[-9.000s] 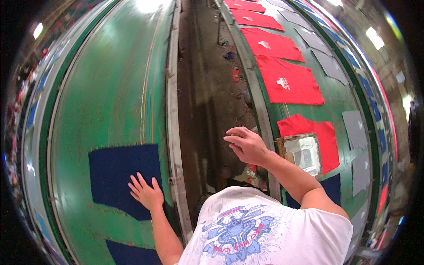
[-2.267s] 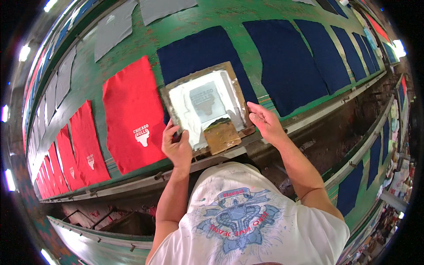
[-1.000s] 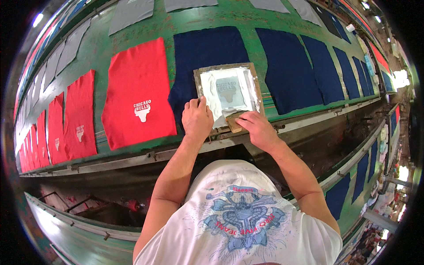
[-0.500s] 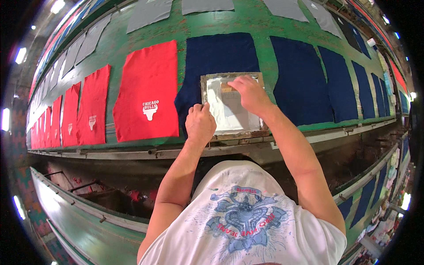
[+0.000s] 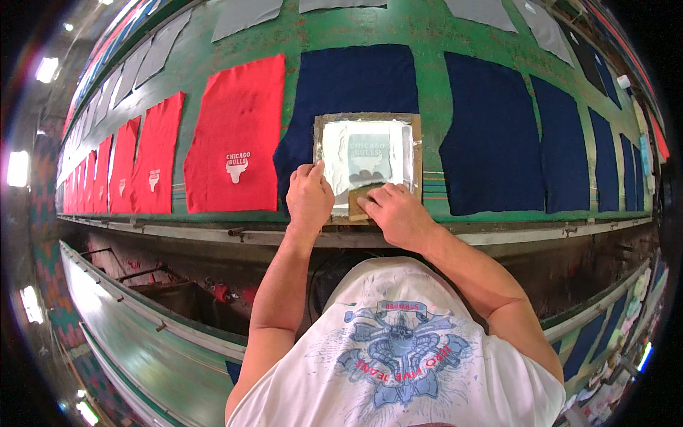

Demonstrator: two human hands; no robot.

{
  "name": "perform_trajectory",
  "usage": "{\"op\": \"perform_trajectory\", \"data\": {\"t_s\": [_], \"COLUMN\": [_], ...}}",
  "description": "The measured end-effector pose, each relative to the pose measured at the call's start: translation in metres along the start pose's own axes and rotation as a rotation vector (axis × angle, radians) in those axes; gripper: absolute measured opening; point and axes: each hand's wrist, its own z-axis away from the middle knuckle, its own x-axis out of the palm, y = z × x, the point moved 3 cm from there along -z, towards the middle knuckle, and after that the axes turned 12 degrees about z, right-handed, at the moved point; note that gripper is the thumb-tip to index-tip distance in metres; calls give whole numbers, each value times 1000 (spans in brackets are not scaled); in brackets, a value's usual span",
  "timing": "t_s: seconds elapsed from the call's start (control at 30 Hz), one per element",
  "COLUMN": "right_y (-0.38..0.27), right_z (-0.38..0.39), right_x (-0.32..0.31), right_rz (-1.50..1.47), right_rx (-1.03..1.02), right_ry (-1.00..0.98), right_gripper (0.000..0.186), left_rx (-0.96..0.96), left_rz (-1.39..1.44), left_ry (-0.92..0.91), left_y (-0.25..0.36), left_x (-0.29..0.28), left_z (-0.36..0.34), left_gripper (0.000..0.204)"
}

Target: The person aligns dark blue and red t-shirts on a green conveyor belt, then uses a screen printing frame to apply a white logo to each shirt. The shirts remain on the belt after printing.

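A screen-printing frame (image 5: pixel 417 153) lies flat over the lower part of a dark navy cut fabric piece (image 5: pixel 356 78). White ink smears the sides of its mesh, and a bull-head design with lettering shows in the middle. My left hand (image 5: pixel 310 198) is closed on the frame's left edge, near its lower corner. In my right hand (image 5: pixel 400 215) is a squeegee (image 5: pixel 361 202) with a brown wooden handle, held at the near end of the mesh. My fingers cover part of the squeegee, and its blade is hidden.
The long green table (image 5: pixel 431 107) carries a red fabric piece (image 5: pixel 235 107) with a white bull print, more red pieces to the left, and navy pieces (image 5: pixel 491 135) to the right. Grey pieces (image 5: pixel 484 13) lie along the far side. A metal rail (image 5: pixel 498 235) edges the near side.
My right hand has drawn the squeegee from the far part of the mesh to its near end, uncovering the design. The left hand stays on the frame's left edge.
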Motion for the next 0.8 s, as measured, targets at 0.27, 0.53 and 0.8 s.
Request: {"op": "perform_trajectory", "data": {"t_s": [0.27, 0.53, 0.8], "right_y": [87, 45, -3], "right_z": [-70, -41, 14], "right_x": [-11, -5, 7], "right_rz": [-137, 42, -6], "right_rx": [33, -80, -88], "right_ry": [66, 268, 44], "right_gripper": [47, 46, 45], "left_rx": [-5, -14, 44], "left_rz": [-44, -2, 154], "left_ry": [56, 51, 144], "left_y": [6, 2, -3], "left_x": [2, 1, 5], "left_z": [2, 1, 5], "left_gripper": [29, 30, 31]}}
